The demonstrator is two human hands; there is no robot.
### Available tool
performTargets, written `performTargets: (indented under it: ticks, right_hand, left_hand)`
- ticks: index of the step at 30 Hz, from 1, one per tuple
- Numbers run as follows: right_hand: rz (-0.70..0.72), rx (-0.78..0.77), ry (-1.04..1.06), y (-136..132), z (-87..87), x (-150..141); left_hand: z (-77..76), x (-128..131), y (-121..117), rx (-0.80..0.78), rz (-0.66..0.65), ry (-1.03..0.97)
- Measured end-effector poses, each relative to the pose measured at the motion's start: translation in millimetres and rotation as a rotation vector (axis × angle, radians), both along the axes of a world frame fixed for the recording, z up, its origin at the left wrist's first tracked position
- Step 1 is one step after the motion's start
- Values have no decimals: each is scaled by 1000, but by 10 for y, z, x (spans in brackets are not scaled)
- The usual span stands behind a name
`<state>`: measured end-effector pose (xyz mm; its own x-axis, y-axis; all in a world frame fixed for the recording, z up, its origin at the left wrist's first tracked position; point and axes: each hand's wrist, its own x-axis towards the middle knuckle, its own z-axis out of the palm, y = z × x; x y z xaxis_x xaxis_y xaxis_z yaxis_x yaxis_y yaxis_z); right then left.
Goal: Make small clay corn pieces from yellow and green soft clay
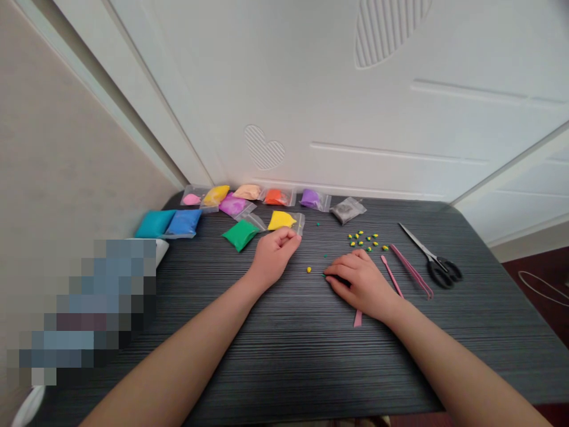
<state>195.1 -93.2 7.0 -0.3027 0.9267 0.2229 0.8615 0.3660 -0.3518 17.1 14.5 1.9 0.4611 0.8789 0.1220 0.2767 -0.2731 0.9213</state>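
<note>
Got left hand (274, 254) curled in over the worktop (267, 362), w/ thumb tip up against fingers, right in front of a yellow baggie (281, 220). Can't tell if holding anything in there tbh. Got right hand (367, 283) low on the worktop, palm down, w/ fingers bent & partly open, tips right at a tiny green bit (323, 274). Can't tell whether gripping it or just touching. Also see a yellow ball (309, 270) between the hands, touching neither, plus 2 green specks (317, 224) further back, approx in line. Count roughly a dozen yellow-and-green pieces (361, 242) scattered beyond the right hand. Next to that hand, see a pink stick tool (392, 277), then pink tweezers (411, 271), then black-handled scissors (438, 261) furthest right. Can see a pink strip (358, 319) poking out by right wrist too. Further back, see a green baggie (241, 235), grey baggie (348, 210), purple baggie (311, 198), orange baggie (275, 197), etc.
</note>
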Motion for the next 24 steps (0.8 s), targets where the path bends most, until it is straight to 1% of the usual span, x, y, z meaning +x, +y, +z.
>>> performTargets:
  ticks: [5, 8, 16, 24]
  right_hand:
    - [-25, -26, 41, -5, 7, 7]
    - [-13, -22, 53, -14, 11, 21]
    - [26, 6, 19, -36, 24, 38]
    - [43, -35, -16, -54, 42, 46]
  left_hand:
    - [-5, -2, -1, 6, 7, -3]
    - [2, -3, -7, 21, 16, 7]
    - [14, 2, -13, 9, 21, -6]
    - [18, -1, -9, 22, 21, -7]
